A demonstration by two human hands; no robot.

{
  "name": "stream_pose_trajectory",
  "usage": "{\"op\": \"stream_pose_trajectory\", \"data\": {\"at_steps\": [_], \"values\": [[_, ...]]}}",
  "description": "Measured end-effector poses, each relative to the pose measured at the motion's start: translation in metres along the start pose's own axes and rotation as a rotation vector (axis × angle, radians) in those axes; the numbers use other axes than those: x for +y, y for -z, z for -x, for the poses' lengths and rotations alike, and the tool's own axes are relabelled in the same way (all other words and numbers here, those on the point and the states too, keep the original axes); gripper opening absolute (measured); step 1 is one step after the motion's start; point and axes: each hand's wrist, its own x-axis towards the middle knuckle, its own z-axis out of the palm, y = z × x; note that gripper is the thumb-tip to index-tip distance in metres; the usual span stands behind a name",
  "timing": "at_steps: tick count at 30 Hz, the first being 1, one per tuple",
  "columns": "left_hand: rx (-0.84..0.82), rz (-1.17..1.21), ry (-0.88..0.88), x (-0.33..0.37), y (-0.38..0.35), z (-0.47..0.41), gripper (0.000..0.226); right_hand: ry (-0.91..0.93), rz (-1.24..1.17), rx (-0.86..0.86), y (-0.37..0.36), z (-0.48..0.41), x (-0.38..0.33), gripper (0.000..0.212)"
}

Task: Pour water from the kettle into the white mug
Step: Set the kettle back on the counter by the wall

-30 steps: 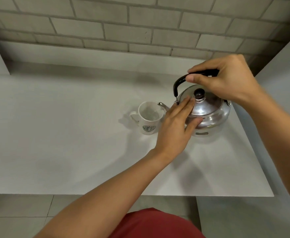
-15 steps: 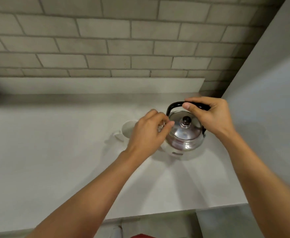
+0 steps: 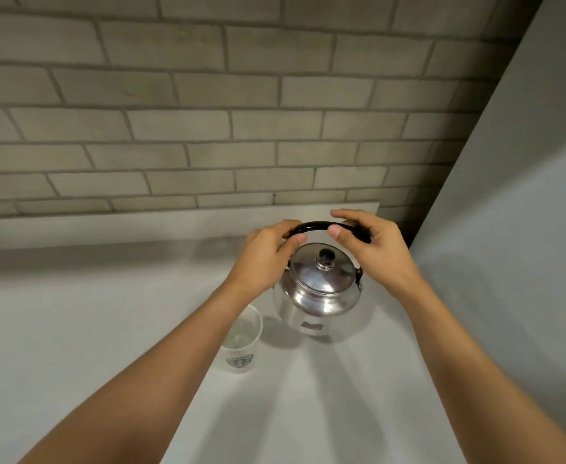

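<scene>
A shiny steel kettle [image 3: 322, 289] with a black lid knob and an arched black handle hangs just above the white counter [image 3: 74, 323], its reflection below it. My right hand [image 3: 372, 246] is closed around the right part of the handle. My left hand [image 3: 265, 259] grips the handle's left end, hiding the spout. The white mug [image 3: 241, 346], printed with a dark emblem, stands on the counter below and left of the kettle, partly covered by my left forearm. Its inside looks clear and glossy.
A grey brick wall [image 3: 208, 128] rises behind the counter. A plain grey side wall [image 3: 509, 246] closes in on the right, close to the kettle.
My left hand has gone from the kettle's lid up to the left end of the handle. The kettle has risen off the counter. The view tilted upward, and the mug now lies nearer me.
</scene>
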Motion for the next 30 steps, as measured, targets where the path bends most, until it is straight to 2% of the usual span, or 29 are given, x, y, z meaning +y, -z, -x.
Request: {"op": "stream_pose_trajectory", "data": {"at_steps": [3,6,10,14,17,24,30], "values": [[0.052,0.028,0.033,-0.015,0.003,-0.022,0.022,-0.035,-0.016,0.059,-0.003,-0.016,0.016,0.041],[0.121,0.038,0.064,-0.035,0.006,-0.047,0.02,-0.055,-0.08,0.109,-0.015,-0.03,0.035,0.021],[0.135,0.055,0.098,-0.057,0.006,-0.074,0.018,-0.059,-0.046,0.148,-0.033,-0.056,0.044,0.029],[0.101,0.134,0.184,-0.077,0.001,-0.098,0.018,-0.112,-0.012,0.134,-0.046,-0.086,0.062,0.028],[0.073,0.162,0.228,-0.094,-0.006,-0.112,0.028,-0.144,-0.007,0.106,-0.054,-0.104,0.08,0.021],[0.051,0.18,0.264,-0.13,-0.022,-0.137,0.028,-0.226,-0.09,0.082,-0.072,-0.13,0.113,0.034],[0.064,0.158,0.286,-0.149,-0.032,-0.149,0.031,-0.258,-0.135,0.076,-0.083,-0.14,0.134,0.025]]}}
